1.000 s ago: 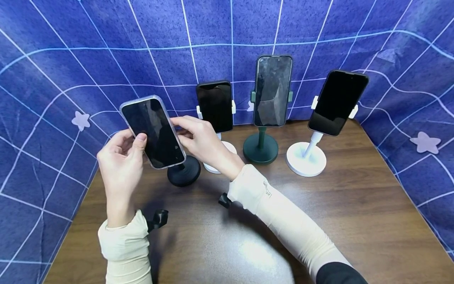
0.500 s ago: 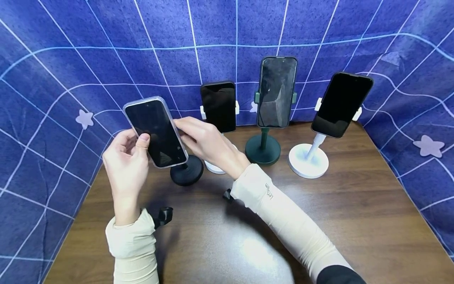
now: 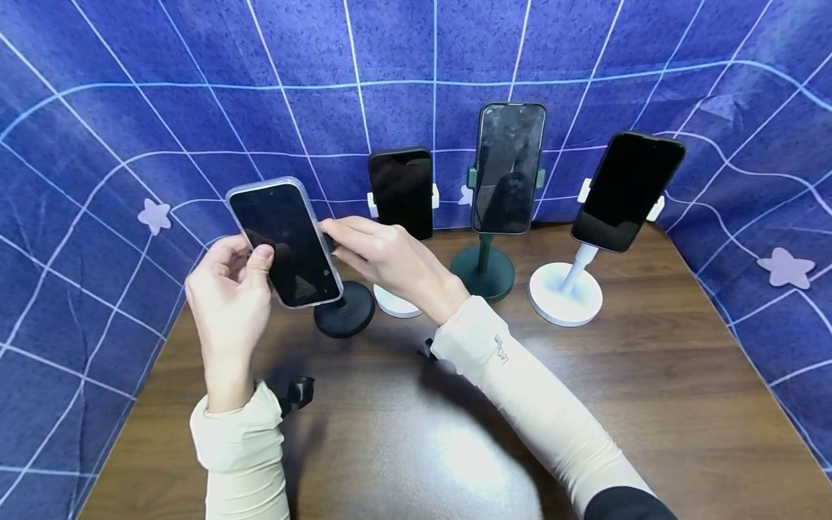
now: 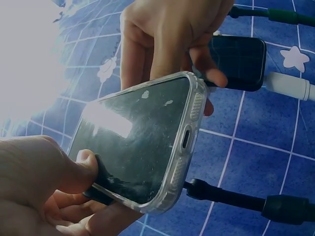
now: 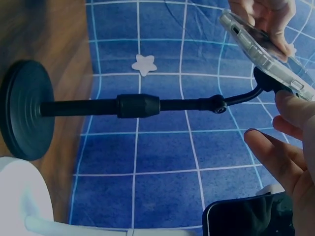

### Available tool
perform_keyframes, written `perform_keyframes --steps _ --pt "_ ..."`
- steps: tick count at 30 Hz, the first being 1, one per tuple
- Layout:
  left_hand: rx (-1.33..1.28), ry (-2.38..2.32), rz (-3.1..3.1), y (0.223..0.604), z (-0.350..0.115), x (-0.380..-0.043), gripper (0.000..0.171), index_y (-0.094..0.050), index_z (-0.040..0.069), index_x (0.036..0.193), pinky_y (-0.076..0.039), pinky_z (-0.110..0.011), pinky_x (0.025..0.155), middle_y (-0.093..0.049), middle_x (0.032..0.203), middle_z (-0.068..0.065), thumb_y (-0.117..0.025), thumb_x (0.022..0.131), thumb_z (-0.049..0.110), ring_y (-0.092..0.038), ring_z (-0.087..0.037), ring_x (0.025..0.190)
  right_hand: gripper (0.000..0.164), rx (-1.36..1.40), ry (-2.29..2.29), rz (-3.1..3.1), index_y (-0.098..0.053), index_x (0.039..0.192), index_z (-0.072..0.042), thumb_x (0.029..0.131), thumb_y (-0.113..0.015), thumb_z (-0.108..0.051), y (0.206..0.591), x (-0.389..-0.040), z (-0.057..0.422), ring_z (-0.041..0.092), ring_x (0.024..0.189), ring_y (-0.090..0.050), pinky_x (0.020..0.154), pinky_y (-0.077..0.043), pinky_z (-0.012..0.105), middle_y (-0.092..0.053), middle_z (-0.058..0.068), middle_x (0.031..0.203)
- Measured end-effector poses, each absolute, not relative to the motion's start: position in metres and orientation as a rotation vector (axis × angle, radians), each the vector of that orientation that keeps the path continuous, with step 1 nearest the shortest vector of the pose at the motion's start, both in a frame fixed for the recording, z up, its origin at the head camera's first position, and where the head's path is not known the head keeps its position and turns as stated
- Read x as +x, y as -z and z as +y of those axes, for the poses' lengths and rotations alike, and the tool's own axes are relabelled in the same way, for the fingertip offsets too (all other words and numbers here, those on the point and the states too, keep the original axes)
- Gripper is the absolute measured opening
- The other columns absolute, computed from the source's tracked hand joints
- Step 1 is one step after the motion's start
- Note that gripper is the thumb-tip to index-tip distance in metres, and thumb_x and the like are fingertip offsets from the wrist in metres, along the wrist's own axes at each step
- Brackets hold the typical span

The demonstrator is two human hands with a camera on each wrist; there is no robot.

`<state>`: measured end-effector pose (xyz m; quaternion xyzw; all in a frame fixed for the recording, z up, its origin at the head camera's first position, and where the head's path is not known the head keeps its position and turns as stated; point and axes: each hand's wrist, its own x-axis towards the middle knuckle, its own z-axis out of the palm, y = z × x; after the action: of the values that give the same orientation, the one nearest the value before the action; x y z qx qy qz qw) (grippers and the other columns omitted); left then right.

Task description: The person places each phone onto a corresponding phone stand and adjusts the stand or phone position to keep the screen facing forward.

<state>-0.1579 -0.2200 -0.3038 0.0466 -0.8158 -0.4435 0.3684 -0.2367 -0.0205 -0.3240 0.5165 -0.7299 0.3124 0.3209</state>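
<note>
A phone in a clear case (image 3: 286, 242) is tilted against the head of a black phone stand (image 3: 344, 312). My left hand (image 3: 230, 307) holds its left side, thumb on the screen and fingers behind. At the phone's right edge, my right hand (image 3: 399, 263) pinches a small dark piece, seemingly the stand's clamp, with thumb and fingertips. In the right wrist view the stand's pole (image 5: 138, 105) and bent neck run up to the back of the phone (image 5: 268, 61). The left wrist view shows the charging port end of the case (image 4: 184, 142). The phone mostly hides the clamp.
Right of the black stand, three more phones stand in holders: one on a white stand (image 3: 395, 303), one on a green stand (image 3: 482, 274), one on another white stand (image 3: 564, 296). A blue gridded cloth (image 3: 312, 43) hangs behind the wooden table (image 3: 390, 433).
The head view has shifted slightly. My right hand has moved a little to the right from the phone's edge, and a dark piece now shows at its fingertips. The left hand keeps its hold.
</note>
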Motion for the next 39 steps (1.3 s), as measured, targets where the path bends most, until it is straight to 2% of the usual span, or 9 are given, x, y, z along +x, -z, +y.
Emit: perform_keyframes --steps 4,8,18,29,35,37,39 --pt "0.136 1.101 -2.11 0.303 -0.218 -0.157 0.012 -0.069 -0.002 0.092 -0.043 -0.013 0.064 -0.07 0.084 -0.002 -0.07 0.088 0.01 -0.056 -0.005 0.065 0.029 1.346 -0.789 -1.913 -0.061 0.127 -0.008 0.099 -0.057 -0.014 0.324 -0.237 -0.019 0.006 0.106 -0.061 0.087 -0.051 0.018 -0.067 0.003 0.115" --pt "0.161 1.093 -2.123 0.302 -0.218 -0.158 0.014 -0.069 -0.002 0.094 -0.044 -0.012 0.065 -0.071 0.087 -0.006 -0.07 0.088 0.01 -0.057 -0.004 0.067 0.028 1.339 -0.778 -1.902 -0.061 0.126 -0.009 0.099 -0.056 -0.015 0.323 -0.237 -0.018 0.005 0.105 -0.06 0.086 -0.051 0.019 -0.067 0.002 0.115" --pt "0.198 1.093 -2.139 0.301 -0.218 -0.161 0.017 -0.07 0.0 0.096 -0.043 -0.013 0.064 -0.065 0.08 0.007 -0.071 0.089 0.015 -0.057 -0.003 0.066 0.032 1.326 -0.808 -1.907 -0.058 0.13 -0.004 0.099 -0.056 -0.013 0.327 -0.237 -0.022 0.01 0.113 -0.059 0.094 -0.047 0.019 -0.067 0.008 0.118" --pt "0.154 1.118 -2.099 0.302 -0.214 -0.162 0.019 -0.07 0.0 0.097 -0.044 -0.011 0.063 -0.066 0.081 0.008 -0.072 0.088 0.016 -0.058 -0.001 0.065 0.033 1.259 -0.796 -1.938 -0.055 0.13 0.002 0.098 -0.055 -0.003 0.33 -0.233 -0.025 0.016 0.107 -0.061 0.096 -0.046 0.019 -0.066 0.014 0.115" --pt "0.176 1.133 -2.088 0.304 -0.211 -0.161 0.023 -0.071 0.003 0.101 -0.045 -0.012 0.063 -0.073 0.091 -0.004 -0.073 0.088 0.022 -0.061 0.0 0.066 0.037 1.186 -1.185 -1.925 -0.057 0.128 0.005 0.092 -0.049 0.006 0.333 -0.23 -0.032 0.015 0.082 -0.061 0.073 -0.05 0.019 -0.067 0.017 0.106" --pt "0.182 1.134 -2.084 0.304 -0.21 -0.161 0.024 -0.071 0.003 0.102 -0.045 -0.011 0.063 -0.073 0.092 -0.006 -0.073 0.088 0.023 -0.061 0.001 0.066 0.036 1.141 -1.365 -1.943 -0.058 0.128 0.004 0.093 -0.05 0.003 0.333 -0.227 -0.034 0.013 0.084 -0.063 0.072 -0.051 0.018 -0.067 0.019 0.112" --pt "0.184 1.138 -2.08 0.305 -0.209 -0.161 0.025 -0.071 0.004 0.103 -0.045 -0.011 0.064 -0.073 0.093 -0.006 -0.073 0.088 0.023 -0.062 0.001 0.067 0.035 1.1 -1.499 -1.98 -0.058 0.13 0.002 0.096 -0.052 -0.005 0.333 -0.223 -0.036 0.01 0.091 -0.064 0.078 -0.052 0.017 -0.067 0.017 0.115"
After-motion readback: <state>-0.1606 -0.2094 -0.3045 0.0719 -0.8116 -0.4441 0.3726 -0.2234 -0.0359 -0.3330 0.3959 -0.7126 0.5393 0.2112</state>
